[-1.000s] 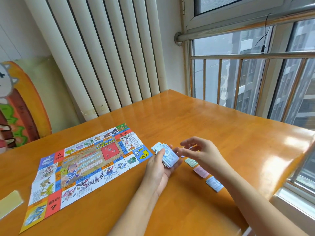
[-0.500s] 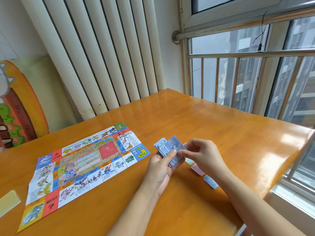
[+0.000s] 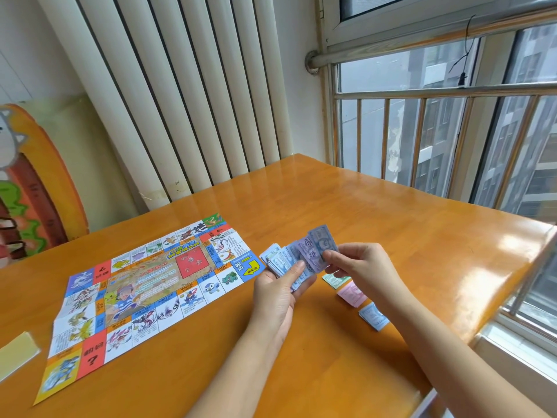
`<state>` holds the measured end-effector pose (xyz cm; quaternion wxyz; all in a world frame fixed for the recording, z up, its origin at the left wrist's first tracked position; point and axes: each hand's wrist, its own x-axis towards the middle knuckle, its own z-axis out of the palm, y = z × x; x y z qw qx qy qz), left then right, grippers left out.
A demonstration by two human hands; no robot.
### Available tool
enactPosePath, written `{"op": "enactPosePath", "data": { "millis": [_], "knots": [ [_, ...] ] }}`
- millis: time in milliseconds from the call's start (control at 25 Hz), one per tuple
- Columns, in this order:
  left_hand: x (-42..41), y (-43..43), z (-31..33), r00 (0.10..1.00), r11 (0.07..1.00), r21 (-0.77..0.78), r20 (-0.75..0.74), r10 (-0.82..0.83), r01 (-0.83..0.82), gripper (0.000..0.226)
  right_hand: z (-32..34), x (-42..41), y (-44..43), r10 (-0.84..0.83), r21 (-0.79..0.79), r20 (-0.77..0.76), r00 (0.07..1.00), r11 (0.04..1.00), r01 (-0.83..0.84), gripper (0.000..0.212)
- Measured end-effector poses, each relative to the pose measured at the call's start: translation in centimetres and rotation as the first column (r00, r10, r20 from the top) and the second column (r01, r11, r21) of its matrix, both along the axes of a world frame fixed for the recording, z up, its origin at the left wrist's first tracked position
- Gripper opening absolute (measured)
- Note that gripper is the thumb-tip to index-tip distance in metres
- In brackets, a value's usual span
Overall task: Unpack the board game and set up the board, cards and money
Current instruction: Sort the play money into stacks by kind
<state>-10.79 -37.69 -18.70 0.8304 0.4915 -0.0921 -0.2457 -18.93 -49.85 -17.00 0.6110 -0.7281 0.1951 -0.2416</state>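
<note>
A colourful paper game board (image 3: 144,285) lies unfolded flat on the left half of the wooden table (image 3: 391,224). My left hand (image 3: 278,294) grips a fanned stack of play money (image 3: 284,262) just right of the board. My right hand (image 3: 358,263) pinches a purple-grey banknote (image 3: 316,245) at the top of that stack. Under my right wrist lie three small piles of notes: a green one (image 3: 333,280), a pink one (image 3: 351,294) and a blue one (image 3: 373,319).
A pale yellow card or box lid (image 3: 15,354) lies at the table's left edge. A white ribbed radiator (image 3: 168,95) stands behind the table. A barred window (image 3: 437,131) runs along the right side, close to the table edge.
My right hand came in to the stack and pinched a purple-grey note, which now stands lifted above the fanned money. The left hand has kept its hold on the stack.
</note>
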Motion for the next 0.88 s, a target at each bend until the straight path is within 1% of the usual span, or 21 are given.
{"op": "enactPosePath", "data": {
  "millis": [160, 320, 440, 520, 640, 720, 760, 800, 840, 880],
  "knots": [
    [0.0, -0.1, -0.2, 0.995, 0.996, -0.018, -0.052, 0.085, -0.086, 0.015, 0.0, -0.1, -0.3, -0.019, 0.086, 0.055, 0.998, 0.996, 0.014, 0.011],
    [0.1, -0.1, -0.4, 0.986, 0.989, -0.016, -0.079, 0.146, -0.148, 0.012, 0.0, 0.1, -0.1, -0.014, 0.088, 0.068, 0.998, 0.996, 0.008, 0.003],
    [-0.1, -0.1, -0.3, 0.989, 0.991, 0.018, -0.061, 0.133, -0.132, 0.017, 0.0, 0.3, 0.4, 0.054, 0.127, 0.040, 0.998, 0.990, -0.058, 0.006],
    [-0.4, -0.3, -0.1, 0.995, 0.997, 0.028, -0.057, 0.076, -0.074, 0.022, -0.1, 0.3, 0.6, 0.073, 0.128, 0.037, 0.997, 0.989, -0.077, 0.008],
    [-1.0, -0.5, 0.2, 0.998, 1.000, 0.013, -0.060, 0.000, 0.001, 0.022, -0.2, 0.4, 0.4, 0.032, 0.077, 0.021, 0.999, 0.996, -0.034, 0.010],
    [-1.0, -0.5, 0.4, 0.997, 1.000, -0.009, -0.077, -0.029, 0.029, 0.015, -0.2, 0.3, 0.5, -0.007, 0.027, 0.008, 1.000, 1.000, 0.007, 0.010],
    [-1.1, -0.5, 0.6, 0.995, 0.998, -0.037, -0.087, -0.051, 0.048, 0.017, -0.2, 0.2, 0.6, -0.027, -0.012, 0.001, 1.000, 1.000, 0.027, 0.010],
    [-1.0, -0.4, 0.6, 0.994, 0.996, -0.057, -0.084, -0.072, 0.067, 0.026, -0.2, 0.2, 0.8, -0.047, -0.062, -0.007, 0.999, 0.997, 0.047, 0.010],
    [-1.0, -0.3, 0.7, 0.994, 0.994, -0.057, -0.060, -0.092, 0.089, 0.034, -0.2, 0.2, 1.0, -0.064, -0.116, -0.014, 0.998, 0.991, 0.062, 0.011],
    [-1.1, -0.3, 0.7, 0.993, 0.993, -0.049, -0.025, -0.113, 0.111, 0.035, -0.2, 0.2, 1.1, -0.076, -0.161, -0.020, 0.997, 0.984, 0.072, 0.012]
  ]
}}
